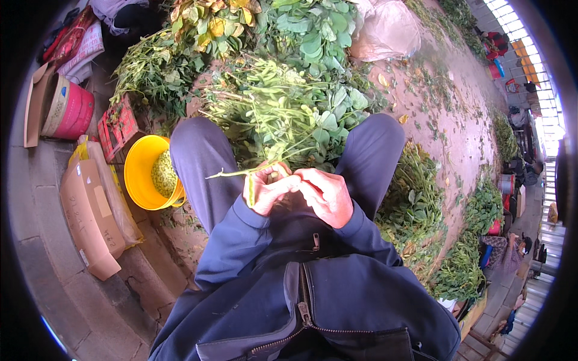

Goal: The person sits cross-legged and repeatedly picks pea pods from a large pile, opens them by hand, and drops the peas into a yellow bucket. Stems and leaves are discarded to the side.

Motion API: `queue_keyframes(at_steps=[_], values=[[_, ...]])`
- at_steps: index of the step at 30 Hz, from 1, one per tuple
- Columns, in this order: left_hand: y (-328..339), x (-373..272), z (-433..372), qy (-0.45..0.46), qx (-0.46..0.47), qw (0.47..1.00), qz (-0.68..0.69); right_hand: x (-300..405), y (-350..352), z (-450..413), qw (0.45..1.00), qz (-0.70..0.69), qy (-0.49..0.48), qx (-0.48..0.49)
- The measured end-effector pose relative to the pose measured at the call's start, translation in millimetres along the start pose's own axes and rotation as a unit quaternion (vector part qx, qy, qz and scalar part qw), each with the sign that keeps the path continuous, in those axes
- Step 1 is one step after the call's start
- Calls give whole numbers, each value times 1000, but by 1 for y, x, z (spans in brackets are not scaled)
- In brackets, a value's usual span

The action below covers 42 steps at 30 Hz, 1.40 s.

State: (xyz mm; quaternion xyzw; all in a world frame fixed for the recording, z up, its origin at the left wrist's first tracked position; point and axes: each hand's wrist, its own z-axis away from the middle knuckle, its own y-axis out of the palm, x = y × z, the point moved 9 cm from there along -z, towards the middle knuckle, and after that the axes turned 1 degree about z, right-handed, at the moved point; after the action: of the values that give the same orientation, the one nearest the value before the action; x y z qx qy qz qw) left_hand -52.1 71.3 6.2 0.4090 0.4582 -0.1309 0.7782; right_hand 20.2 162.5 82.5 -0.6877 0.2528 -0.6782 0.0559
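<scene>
My left hand [269, 188] is closed around a green bean stem [239, 173] whose bare end sticks out to the left; a green pod [251, 192] hangs against the fingers. Touching it at the fingertips is my right hand [326, 195], its fingers curled; whether they pinch a pod is hidden. Just beyond both hands, between my knees, lies a heap of bean plants [275, 99] with pods and leaves. A yellow bucket [135, 173] holding loose green beans is tipped towards my left knee.
At the left are a cardboard box [90, 216], a red plastic crate [118, 128] and a pink bucket [74, 108]. More bean plants [413, 194] lie by my right knee. A plastic sack [386, 31] rests beyond the heap. A person [135, 16] is partly visible at the upper left.
</scene>
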Motion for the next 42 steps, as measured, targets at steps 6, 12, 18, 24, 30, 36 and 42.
queue_keyframes(at_steps=[6,12,18,24,30,36,42], values=[[6,-5,6,22,69,997,32,-17,12,9,957,-246,119,98],[9,-8,10,9,108,990,93,-31,19,16,905,-357,202,117],[12,-4,9,35,115,973,195,-41,37,18,827,-520,190,102],[14,-4,7,41,104,985,134,-44,21,17,868,-446,203,82],[4,10,-1,34,38,990,129,-32,2,8,937,-313,146,-48],[-6,24,-2,-44,23,988,149,-31,-3,4,986,-102,97,-93],[-9,35,-8,-66,12,977,202,-24,-3,3,993,-48,59,-89]])
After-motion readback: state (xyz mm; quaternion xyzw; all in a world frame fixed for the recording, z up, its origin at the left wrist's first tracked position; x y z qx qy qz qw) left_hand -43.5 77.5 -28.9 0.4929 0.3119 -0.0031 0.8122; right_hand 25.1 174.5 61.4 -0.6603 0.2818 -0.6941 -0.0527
